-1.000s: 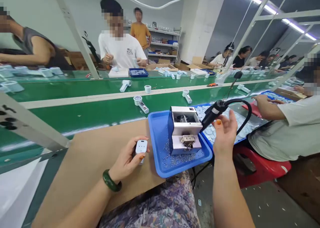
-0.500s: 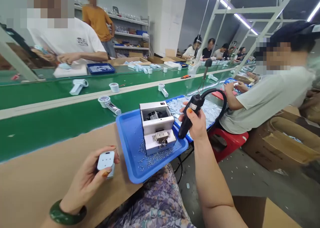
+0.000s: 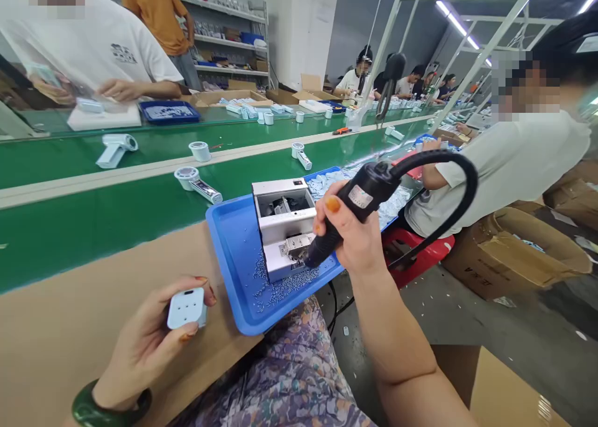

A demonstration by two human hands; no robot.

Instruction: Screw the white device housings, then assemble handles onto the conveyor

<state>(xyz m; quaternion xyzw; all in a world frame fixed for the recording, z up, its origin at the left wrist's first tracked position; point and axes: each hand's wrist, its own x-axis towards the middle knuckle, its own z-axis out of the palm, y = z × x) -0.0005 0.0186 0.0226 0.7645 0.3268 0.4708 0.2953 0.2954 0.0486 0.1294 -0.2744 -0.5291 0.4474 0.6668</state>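
Note:
My left hand (image 3: 144,333) grips a small light-blue plastic housing (image 3: 185,307) with several holes in its face, held over the cardboard sheet. Wrapped in my right hand (image 3: 357,237) is a black electric screwdriver (image 3: 350,206), tilted, its lower end at the metal outlet of a white screw feeder (image 3: 283,221). Whether the bit touches a screw is hidden. The feeder stands in a blue tray (image 3: 233,290), and loose small screws (image 3: 284,290) lie around its base.
Cardboard (image 3: 93,327) covers the near bench. Behind it runs a green conveyor (image 3: 116,227) bearing a light-blue handheld part (image 3: 199,184) and others. A second blue tray of pale parts (image 3: 392,202) lies beyond. Co-workers sit across and at right; a carton (image 3: 495,259) stands on the floor.
My right hand has brought the screwdriver down and left to the feeder's outlet, and its cable now bows out to the right. My left hand still holds the housing; the view has shifted slightly.

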